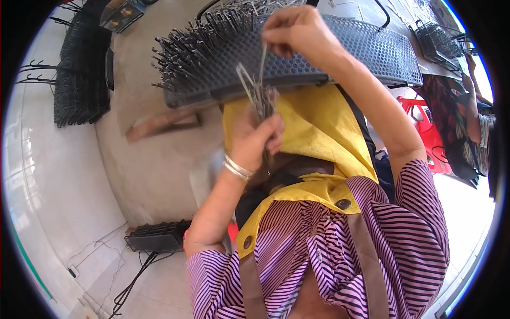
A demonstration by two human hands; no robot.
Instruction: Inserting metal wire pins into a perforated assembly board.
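Metal pieces [259, 102] silvery grey; tray [372, 53] dark grey; apron [329, 119] yellow, straps [373, 271] brown; shirt [409, 228] pinkish purple, dark-striped

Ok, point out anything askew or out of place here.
The thin dark metal pieces crowding the left end of the black perforated tray look askew: they lean at uneven angles, some jutting past its edge.

Before me, just beyond my apron [324, 117], the tray [372, 56] runs from left to right, with metal pieces [194, 53] crowded into its left part. My left hand [254, 135] holds a bundle [260, 102] over the apron; my right hand [302, 33], with one strip [263, 63], is farther out, over the tray. Stacked racks [82, 90] are well to my left, a stool [425, 130] and another person [445, 106] to my right.
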